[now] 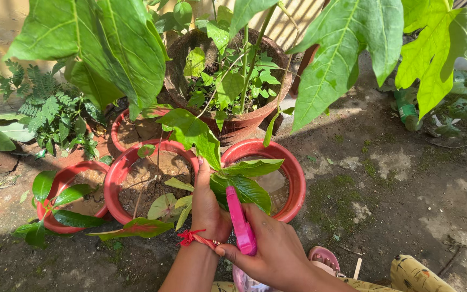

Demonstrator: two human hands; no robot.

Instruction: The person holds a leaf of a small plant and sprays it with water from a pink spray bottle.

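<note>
My left hand (207,208), a red thread (193,237) tied at its wrist, reaches between two red pots and closes around a young plant's stem, forefinger up against a green leaf (193,132). Just to its right, my right hand (274,251) grips a pink plastic tool (239,219) that points up toward the dark green leaves (247,189). The stem itself is hidden behind my left hand. The tool's lower end is covered by my fingers.
Several red plastic pots of soil stand together: middle (115,184), right (298,184), left (55,186), back (115,130). A large brown clay pot (268,111) stands behind. Ferns (49,108) at left, big leaves (341,48) overhead, a green bottle (406,111), mossy ground (385,189), a pink sandal (325,257).
</note>
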